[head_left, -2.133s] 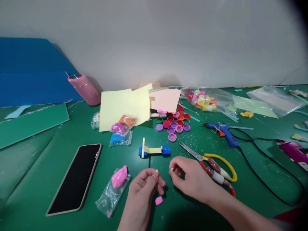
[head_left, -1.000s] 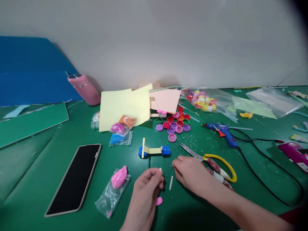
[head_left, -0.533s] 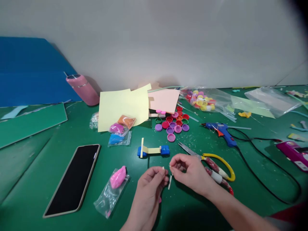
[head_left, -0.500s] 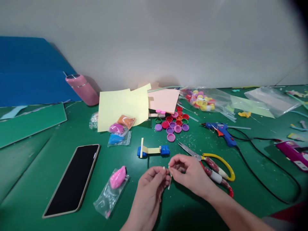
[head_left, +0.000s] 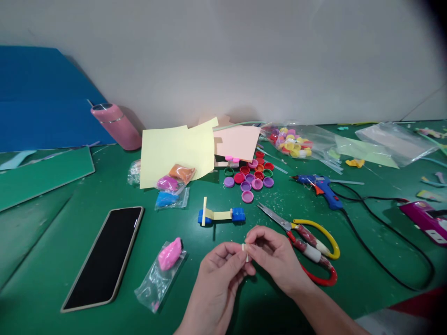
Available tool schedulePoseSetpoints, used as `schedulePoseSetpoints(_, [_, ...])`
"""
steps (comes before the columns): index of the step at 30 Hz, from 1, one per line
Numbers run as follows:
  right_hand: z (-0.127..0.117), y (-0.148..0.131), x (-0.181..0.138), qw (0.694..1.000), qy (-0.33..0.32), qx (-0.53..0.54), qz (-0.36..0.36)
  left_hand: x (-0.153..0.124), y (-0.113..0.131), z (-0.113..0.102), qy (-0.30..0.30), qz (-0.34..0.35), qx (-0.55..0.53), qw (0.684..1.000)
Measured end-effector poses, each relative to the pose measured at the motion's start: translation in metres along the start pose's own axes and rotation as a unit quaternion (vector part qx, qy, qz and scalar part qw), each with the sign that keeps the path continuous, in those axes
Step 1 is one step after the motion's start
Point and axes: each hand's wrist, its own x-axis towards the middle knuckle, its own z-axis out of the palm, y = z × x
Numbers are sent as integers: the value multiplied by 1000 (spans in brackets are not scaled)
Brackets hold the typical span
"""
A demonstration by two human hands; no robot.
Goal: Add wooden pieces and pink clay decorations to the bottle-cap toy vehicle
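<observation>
A small pale cream strip (head_left: pixel 245 251) is pinched between my two hands near the bottom middle; its far side is hidden by fingers. My left hand (head_left: pixel 221 274) grips it from the left, with thumb against forefinger. From the right, my right hand (head_left: pixel 274 258) pinches the same strip with thumb and fingertips. Just beyond the hands lies a small model (head_left: pixel 221 216) of a cream strip with a blue block at each end and an upright cream piece on its left. Scissors (head_left: pixel 300 237) with red and yellow handles lie beside my right hand.
A phone (head_left: pixel 104 256) and a bag with pink clay (head_left: pixel 170 253) lie left. Bottle caps (head_left: pixel 247 197), yellow sheets (head_left: pixel 174 149) and clay packets (head_left: pixel 167 199) lie behind. A blue glue gun (head_left: pixel 323 188) with its cord and a magenta power strip (head_left: pixel 424 221) are at right.
My hands have drawn closer together on the strip, and its loose end no longer hangs as far below the fingers. The view has shifted slightly.
</observation>
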Motion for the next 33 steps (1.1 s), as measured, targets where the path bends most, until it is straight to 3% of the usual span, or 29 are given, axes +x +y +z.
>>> schedulePoseSetpoints(16, [-10, -2, -1, 996, -29, -68, -39, 0, 3, -4, -38, -6, 75, 996])
schedulePoseSetpoints(26, [-14, -3, -2, 992, -31, -108, -49, 0, 2, -2, -23, 2, 72, 997])
schedulePoseSetpoints(33, [-12, -10, 2, 995, -30, -97, 3, 4, 0, -2, -11, 11, 101, 995])
